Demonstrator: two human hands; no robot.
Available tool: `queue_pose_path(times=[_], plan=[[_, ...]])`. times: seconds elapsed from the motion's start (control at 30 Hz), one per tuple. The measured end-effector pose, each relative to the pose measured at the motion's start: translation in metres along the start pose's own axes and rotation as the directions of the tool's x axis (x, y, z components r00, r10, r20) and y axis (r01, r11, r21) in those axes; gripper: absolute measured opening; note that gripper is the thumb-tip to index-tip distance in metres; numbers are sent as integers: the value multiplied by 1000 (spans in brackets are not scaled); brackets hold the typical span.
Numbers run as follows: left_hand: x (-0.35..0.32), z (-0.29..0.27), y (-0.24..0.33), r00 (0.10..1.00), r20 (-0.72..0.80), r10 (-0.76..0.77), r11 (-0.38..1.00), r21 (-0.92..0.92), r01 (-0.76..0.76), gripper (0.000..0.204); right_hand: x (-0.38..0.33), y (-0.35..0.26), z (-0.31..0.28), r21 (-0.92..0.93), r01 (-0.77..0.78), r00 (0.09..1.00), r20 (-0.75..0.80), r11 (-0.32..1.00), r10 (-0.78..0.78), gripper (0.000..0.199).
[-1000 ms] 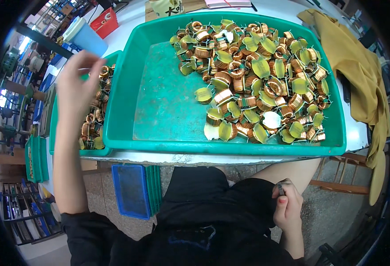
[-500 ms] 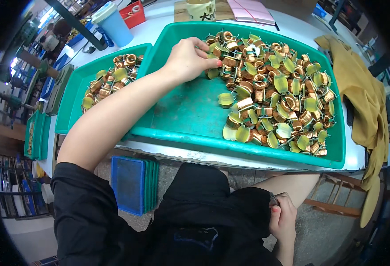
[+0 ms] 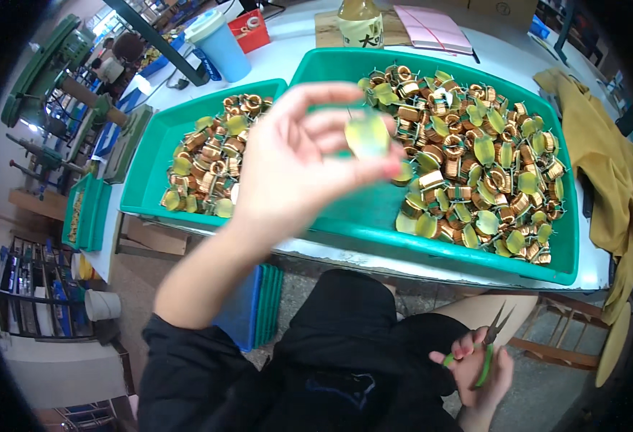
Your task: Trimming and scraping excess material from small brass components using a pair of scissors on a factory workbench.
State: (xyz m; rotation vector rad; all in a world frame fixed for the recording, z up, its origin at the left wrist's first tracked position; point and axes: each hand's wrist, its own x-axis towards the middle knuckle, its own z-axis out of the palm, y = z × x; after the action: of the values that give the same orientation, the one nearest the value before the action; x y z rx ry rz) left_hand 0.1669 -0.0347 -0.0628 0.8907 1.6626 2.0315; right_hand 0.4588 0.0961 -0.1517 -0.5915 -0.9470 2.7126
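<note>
Raised over the big green tray (image 3: 360, 210), my left hand (image 3: 284, 162) pinches one copper-wound coil (image 3: 367, 135), its yellow-green plate turned up and blurred by motion. Below and to the right of it, a heap of copper coils (image 3: 475, 165) with similar yellow-green plates fills the right part of the tray. Down by my right thigh, my right hand (image 3: 471, 378) holds pliers (image 3: 488, 360) with green handles and slim pointed jaws, which stand apart and point up.
A smaller green tray (image 3: 146, 173) with more coils adjoins on the left. Behind stand a blue lidded cup (image 3: 223, 50), a red box (image 3: 253, 34) and a bottle (image 3: 360, 25). Mustard cloth (image 3: 597, 158) hangs at right. Stacked trays (image 3: 248, 309) sit under the table edge.
My left hand has lifted a coil out of the heap and brought it nearer. My right hand has turned up and its fingers have loosened, so the pliers now show with their jaws apart.
</note>
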Motion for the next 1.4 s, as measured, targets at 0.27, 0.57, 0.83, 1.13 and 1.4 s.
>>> queue_pose_path(times=[0.27, 0.57, 0.83, 1.13, 1.4], plan=[[-86, 43, -23, 930, 308, -202, 938, -213, 274, 58, -18, -10, 21, -47, -224, 974, -39, 973, 222, 48], [-116, 77, -63, 869, 292, -399, 760, -425, 492, 67, -20, -23, 11, -529, -186, 982, -82, 828, 168, 24], [-119, 73, -77, 905, 358, -231, 896, -285, 341, 63, -2, -8, 15, -986, 90, 915, 138, -141, -378, 21], [-119, 72, -73, 864, 389, -319, 854, -278, 440, 46, 5, -4, 15, -965, 153, 919, 219, -213, -329, 21], [-118, 70, -72, 827, 426, -365, 831, -252, 497, 46, 7, -2, 10, -955, 195, 910, 261, -222, -323, 22]])
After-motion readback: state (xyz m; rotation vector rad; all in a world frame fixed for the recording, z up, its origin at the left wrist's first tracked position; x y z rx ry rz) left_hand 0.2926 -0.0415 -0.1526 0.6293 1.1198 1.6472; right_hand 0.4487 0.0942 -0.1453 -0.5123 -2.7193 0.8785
